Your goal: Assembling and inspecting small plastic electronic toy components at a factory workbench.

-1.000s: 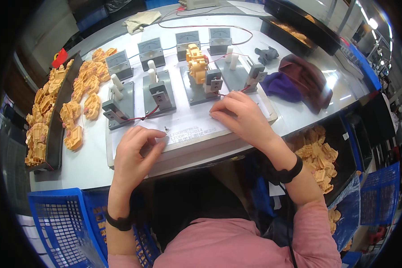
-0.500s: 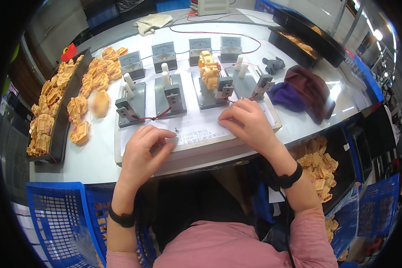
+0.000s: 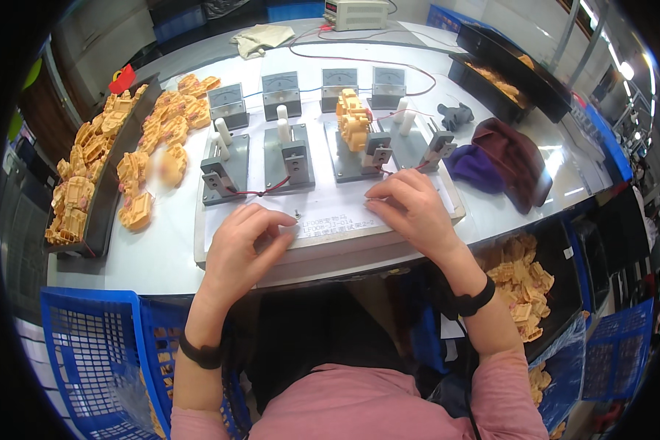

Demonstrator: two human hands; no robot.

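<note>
Head view: which hand lies nearer the tan gearbox-like plastic housing (image 3: 353,123)?

Right hand (image 3: 414,213). The housing stands on the third grey base plate (image 3: 345,167) from the left, beyond that hand and slightly to its left; its long axis runs roughly upright. A dark-faced upright block (image 3: 378,150) stands between them.

And the state of each hand?

Right: fingers bent, a narrow gap between thumb and index, nothing visible held. Left hand (image 3: 242,242): curled, a small gap at the tips, also without visible load, just beside a small metal screw (image 3: 297,214). Whether either touches the white board (image 3: 330,205) cannot be told.

Materials and shapes?

Housing: matt, moulded, ribbed and knobbly. Posts (image 3: 282,121): smooth white cylinders. Panel meters (image 3: 340,82): boxy, pale-faced. Cloth (image 3: 517,161): soft, maroon, crumpled.
</note>
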